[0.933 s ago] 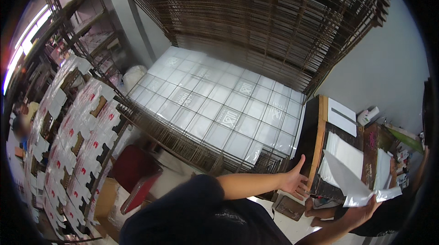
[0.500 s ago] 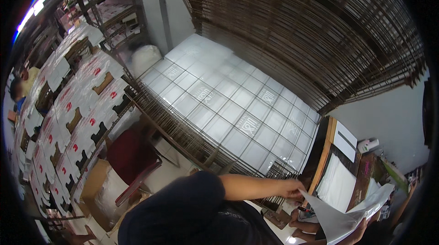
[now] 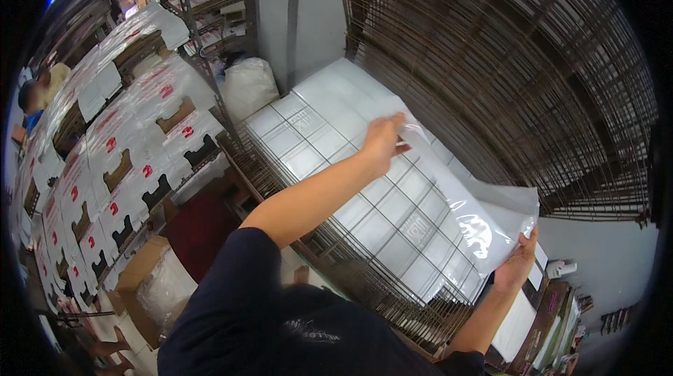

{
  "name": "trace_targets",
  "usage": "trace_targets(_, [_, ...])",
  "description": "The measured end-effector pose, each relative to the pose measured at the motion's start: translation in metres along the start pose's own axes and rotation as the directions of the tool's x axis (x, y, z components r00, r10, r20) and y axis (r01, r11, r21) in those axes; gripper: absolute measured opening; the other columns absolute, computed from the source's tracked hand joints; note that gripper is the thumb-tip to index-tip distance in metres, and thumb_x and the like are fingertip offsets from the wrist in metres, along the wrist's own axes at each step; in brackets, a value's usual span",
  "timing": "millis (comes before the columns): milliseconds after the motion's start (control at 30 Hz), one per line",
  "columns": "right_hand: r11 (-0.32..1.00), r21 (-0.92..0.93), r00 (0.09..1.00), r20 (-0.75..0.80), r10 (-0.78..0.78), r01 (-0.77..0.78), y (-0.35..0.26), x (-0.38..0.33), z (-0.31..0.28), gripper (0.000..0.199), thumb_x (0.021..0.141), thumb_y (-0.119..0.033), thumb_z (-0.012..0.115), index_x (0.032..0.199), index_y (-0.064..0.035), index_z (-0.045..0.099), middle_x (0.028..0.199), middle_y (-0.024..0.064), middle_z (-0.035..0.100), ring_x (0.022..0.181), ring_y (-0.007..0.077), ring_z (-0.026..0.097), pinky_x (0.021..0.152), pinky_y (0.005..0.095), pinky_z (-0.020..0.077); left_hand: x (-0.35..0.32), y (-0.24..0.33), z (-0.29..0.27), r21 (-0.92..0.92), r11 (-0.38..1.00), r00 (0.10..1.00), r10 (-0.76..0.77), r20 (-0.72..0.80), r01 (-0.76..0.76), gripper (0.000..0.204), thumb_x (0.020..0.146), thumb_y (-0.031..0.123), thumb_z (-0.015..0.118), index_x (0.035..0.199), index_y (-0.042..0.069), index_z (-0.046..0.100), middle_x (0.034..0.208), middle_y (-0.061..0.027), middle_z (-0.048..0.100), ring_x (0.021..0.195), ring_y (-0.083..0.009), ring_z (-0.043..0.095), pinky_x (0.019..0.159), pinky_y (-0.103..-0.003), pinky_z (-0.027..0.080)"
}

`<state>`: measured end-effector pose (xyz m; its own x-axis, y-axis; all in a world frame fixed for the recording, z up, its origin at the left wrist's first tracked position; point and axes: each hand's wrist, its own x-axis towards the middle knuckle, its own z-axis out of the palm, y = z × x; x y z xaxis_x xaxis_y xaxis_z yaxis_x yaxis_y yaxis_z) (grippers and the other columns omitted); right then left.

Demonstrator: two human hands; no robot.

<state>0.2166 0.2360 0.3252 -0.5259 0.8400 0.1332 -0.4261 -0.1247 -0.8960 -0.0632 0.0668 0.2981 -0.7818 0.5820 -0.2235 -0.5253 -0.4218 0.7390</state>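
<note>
A translucent plastic bag (image 3: pixel 445 190) with a white printed figure is stretched between my hands over a wire drying rack (image 3: pixel 324 164). My left hand (image 3: pixel 383 141) pinches its far left end, with some fingers spread. At the opposite end, my right hand (image 3: pixel 517 262) grips the near right edge between thumb and fingers. Flat under the rack's wire grid lie more translucent bags (image 3: pixel 368 229) with white prints. The held bag hides part of the grid.
Raised wire racks (image 3: pixel 484 60) lean over the far side. Bag stacks with red prints (image 3: pixel 133 130) stand on the left, near a cardboard box (image 3: pixel 137 281) and dark red chair (image 3: pixel 200 229). A white sheet stack (image 3: pixel 515 327) lies lower right. Another person (image 3: pixel 52 85) is far left.
Both hands have swung from the lower right up over the rack, bringing the plastic bag along. It is now spread above the grid. The view has turned as well.
</note>
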Motion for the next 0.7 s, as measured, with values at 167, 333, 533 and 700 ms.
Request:
trace_targets(167, [0.991,0.001,0.991,0.007,0.135,-0.135,0.078,0.02,0.028,0.058,0.078,-0.003,0.044,0.134,-0.0077,0.032,0.119,0.0101,0.049,0.106,0.0218,0.049,0.093,0.0354,0.0386,0.005,0.021,-0.075,-0.025,0.993,0.985,0.113,-0.13,-0.117,0.033,0.092,0.027,0.044,0.116,0.005,0.049,0.108,-0.0079,0.057,0.097,-0.0187,0.055,0.083,-0.036,0.044])
trace_targets(333, [0.92,-0.182,0.937,-0.123,0.328,-0.346,0.213,0.077,0.02,0.062,0.078,-0.002,0.045,0.137,-0.0159,0.029,0.107,0.0074,0.05,0.089,0.0183,0.051,0.078,0.0345,0.0405,0.112,-0.04,-0.185,-0.045,0.997,0.989,-0.072,-0.126,0.066,0.055,0.089,0.034,0.049,0.135,0.008,0.033,0.124,-0.0124,0.048,0.111,-0.022,0.049,0.09,-0.039,0.041])
trace_targets(533, [0.914,-0.3,0.951,-0.23,0.208,-0.273,0.299,0.119,0.012,0.067,0.075,0.009,0.04,0.135,-0.0181,0.028,0.098,0.0088,0.05,0.075,0.0194,0.053,0.066,0.0308,0.0453,0.094,-0.033,-0.214,0.411,0.901,0.934,0.019,-0.357,0.139,0.104,0.073,0.04,0.07,0.142,0.006,0.0,0.143,-0.017,0.023,0.122,-0.0329,0.039,0.091,-0.041,0.04])
trace_targets(700, [0.884,-0.382,0.946,-0.275,0.17,-0.27,0.321,0.127,0.003,0.062,0.074,0.01,0.04,0.13,-0.0173,0.04,0.109,0.0126,0.048,0.076,0.0198,0.054,0.064,0.0292,0.048,-0.023,-0.001,-0.265,0.432,0.902,0.952,0.119,-0.283,0.016,0.084,0.077,0.029,0.07,0.142,0.011,0.019,0.131,-0.0138,0.042,0.114,-0.023,0.047,0.086,-0.038,0.041])
